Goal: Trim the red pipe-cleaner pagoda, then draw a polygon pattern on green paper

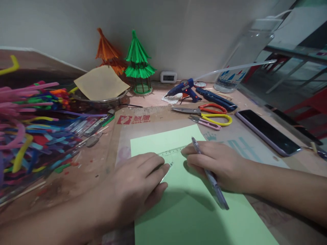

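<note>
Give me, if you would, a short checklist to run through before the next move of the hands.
1. Pen in the right hand: ok, it lies across the fingers.
2. Clear ruler on the green paper: ok, lying on its upper part.
3. Left hand at the ruler: ok, fingers at its left end.
4. Ruler scale fully readable: not ok, the hands cover part of it.
5. Scissors off the green paper: ok, they lie beyond its far edge.
6. Glue gun switched off: probably not ok, a red light shows on it.
</note>
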The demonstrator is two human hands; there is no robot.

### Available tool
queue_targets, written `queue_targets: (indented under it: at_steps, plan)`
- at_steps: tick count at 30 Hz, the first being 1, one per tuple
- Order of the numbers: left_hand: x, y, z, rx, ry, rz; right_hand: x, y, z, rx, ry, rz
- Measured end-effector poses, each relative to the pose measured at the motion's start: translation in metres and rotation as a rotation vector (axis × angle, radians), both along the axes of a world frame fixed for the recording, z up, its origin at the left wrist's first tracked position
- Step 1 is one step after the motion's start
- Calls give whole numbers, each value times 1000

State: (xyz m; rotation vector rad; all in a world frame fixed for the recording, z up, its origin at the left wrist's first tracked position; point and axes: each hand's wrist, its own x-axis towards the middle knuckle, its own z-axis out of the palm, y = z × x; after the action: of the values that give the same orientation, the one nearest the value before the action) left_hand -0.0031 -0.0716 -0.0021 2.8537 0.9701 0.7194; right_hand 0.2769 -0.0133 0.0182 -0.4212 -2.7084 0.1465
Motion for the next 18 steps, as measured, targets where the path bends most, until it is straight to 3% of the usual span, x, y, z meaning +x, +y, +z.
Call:
queue_targets:
  at_steps: [18]
  plan:
    - [1,-3,4,-62,6,13,1,-4,1,-6,12,-13]
